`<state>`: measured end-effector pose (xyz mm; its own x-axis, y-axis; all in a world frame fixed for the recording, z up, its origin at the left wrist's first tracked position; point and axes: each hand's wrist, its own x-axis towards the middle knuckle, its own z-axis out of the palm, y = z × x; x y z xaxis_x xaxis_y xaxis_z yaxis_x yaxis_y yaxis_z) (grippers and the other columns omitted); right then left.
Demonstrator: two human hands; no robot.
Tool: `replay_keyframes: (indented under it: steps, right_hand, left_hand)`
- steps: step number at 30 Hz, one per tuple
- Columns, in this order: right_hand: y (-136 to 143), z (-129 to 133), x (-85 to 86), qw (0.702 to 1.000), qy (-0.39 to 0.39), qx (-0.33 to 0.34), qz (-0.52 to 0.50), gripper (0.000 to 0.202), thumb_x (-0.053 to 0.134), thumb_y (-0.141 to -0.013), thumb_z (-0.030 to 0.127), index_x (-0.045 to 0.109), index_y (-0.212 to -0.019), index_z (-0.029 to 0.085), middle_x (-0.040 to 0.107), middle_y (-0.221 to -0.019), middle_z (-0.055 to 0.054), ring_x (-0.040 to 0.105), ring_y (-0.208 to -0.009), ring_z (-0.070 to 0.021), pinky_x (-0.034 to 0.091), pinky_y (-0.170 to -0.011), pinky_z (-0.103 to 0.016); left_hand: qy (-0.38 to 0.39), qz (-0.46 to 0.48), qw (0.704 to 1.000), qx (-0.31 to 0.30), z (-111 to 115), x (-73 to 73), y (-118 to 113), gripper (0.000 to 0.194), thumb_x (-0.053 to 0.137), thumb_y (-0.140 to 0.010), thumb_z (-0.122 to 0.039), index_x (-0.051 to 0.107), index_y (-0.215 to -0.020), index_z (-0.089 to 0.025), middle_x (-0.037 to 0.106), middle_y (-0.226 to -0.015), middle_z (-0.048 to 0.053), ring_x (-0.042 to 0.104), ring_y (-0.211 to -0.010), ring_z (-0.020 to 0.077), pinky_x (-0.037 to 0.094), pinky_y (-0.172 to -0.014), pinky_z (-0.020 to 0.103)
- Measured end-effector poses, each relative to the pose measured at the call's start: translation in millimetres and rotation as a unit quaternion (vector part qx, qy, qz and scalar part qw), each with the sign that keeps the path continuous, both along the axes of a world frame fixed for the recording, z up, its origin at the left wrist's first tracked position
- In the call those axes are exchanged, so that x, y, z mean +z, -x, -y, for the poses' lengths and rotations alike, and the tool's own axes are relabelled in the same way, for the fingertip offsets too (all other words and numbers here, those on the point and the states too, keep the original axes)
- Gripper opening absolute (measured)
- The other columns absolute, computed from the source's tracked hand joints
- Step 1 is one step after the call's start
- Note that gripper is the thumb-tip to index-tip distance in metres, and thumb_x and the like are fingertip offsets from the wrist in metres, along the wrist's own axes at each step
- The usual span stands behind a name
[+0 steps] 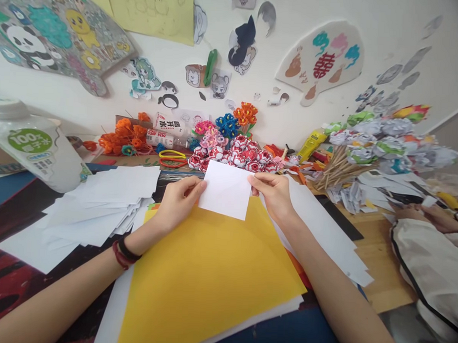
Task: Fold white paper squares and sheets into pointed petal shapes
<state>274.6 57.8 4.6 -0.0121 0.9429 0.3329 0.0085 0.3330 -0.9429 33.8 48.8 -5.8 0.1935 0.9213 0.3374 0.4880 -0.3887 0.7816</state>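
A small white sheet of paper [227, 190] is held up between my two hands, over the far end of a large yellow sheet [218, 271]. My left hand [183, 197] pinches its left edge between thumb and fingers. On the right edge, my right hand [272, 193] grips the same sheet near its upper corner. Beneath the yellow sheet, white and orange sheets stick out at the sides. A loose pile of cut white papers [100, 202] lies to the left of my left hand.
A large white bottle [34, 144] stands at the left. Along the wall lie red-and-white paper flowers [237, 154], orange flowers [123, 135] and a yellow glue bottle [311, 144]. White paper flowers on sticks [380, 139] lie at right, near another person's hands [430, 216].
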Motion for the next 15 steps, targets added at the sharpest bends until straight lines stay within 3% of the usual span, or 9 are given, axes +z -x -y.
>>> replay_keyframes:
  steps: [15]
  right_hand:
    - [-1.3,-2.4,-1.5,1.000,-0.011,-0.022,-0.018,0.021,0.072,-0.076,0.032,0.067,-0.063,0.016,0.053,-0.056,0.000,0.046,-0.054,-0.0106,0.036,-0.054,-0.026]
  left_hand:
    - [-0.023,-0.033,0.999,-0.022,1.4,-2.6,0.4,0.032,0.041,-0.094,-0.039,0.046,-0.070,-0.019,0.044,-0.067,-0.003,0.043,-0.065,0.0120,0.030,-0.060,0.024]
